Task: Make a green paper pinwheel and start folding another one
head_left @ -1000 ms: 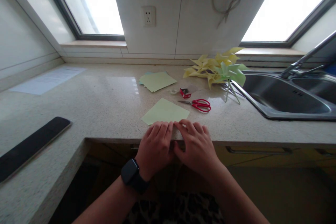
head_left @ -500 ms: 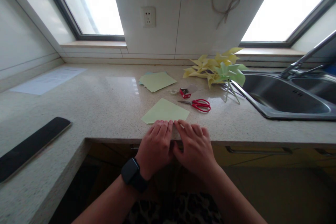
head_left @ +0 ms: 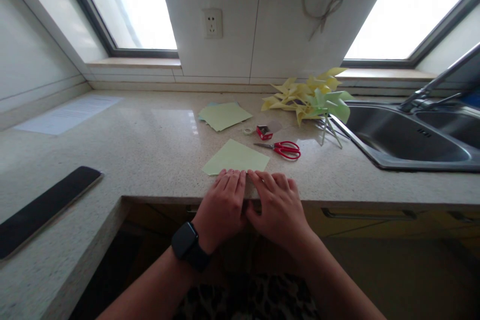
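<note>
Little has shifted over the last second: both hands sit a touch farther onto the countertop [head_left: 150,145], fingertips edged slightly onto the near edge of the pale green paper sheet [head_left: 237,158]; the sheet itself lies as before.

Left hand [head_left: 222,205], smartwatch [head_left: 185,242] on its wrist, and right hand [head_left: 279,205] lie side by side, index fingers nearly touching, palms down. Neither is clenched nor grasping: fingers flat and extended, pressing the sheet's near edge against the counter lip. Whether a fold sits under the fingertips cannot be told; they cover it.

Key relation: the sheet extends directly away from the fingertips, its covered near edge running left to right under both hands, far corner pointing away. It sits slightly toward the left hand's side, so the left is marginally nearer its centre.

Beyond the sheet, to the right of the grip: red scissors [head_left: 282,148], a small red box [head_left: 264,132], a tape roll [head_left: 248,130]. Farther off: a stack of paper sheets [head_left: 224,115], paper pinwheels [head_left: 311,97] beside the sink [head_left: 393,135]. Far left of the grip: a dark phone [head_left: 45,207].
</note>
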Demonstrator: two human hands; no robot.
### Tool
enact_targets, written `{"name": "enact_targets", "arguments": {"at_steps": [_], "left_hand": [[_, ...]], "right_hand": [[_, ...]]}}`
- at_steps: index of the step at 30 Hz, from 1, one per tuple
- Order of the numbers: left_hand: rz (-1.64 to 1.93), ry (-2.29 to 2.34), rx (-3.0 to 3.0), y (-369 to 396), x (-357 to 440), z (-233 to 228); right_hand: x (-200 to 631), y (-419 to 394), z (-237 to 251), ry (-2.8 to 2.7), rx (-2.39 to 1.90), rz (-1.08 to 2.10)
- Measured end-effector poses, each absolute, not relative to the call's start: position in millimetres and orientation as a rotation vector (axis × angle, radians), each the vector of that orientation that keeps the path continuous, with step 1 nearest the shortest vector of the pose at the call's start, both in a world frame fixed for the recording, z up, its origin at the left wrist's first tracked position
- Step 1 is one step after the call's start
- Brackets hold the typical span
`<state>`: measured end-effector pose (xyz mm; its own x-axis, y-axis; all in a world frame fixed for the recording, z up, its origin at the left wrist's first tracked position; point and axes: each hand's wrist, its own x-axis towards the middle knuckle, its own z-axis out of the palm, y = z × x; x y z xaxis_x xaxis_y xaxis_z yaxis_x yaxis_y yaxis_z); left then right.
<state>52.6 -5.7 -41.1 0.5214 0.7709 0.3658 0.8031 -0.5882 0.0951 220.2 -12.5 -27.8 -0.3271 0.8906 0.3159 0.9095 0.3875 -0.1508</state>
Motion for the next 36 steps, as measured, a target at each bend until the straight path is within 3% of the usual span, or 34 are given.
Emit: {"name": "enact_targets", "arguments": {"at_steps": [36], "left_hand": [[-0.501, -1.419, -2.765, 5, 9, -1]], "right_hand": [[243, -9, -20, -2.379, -1.312, -0.032]]}}
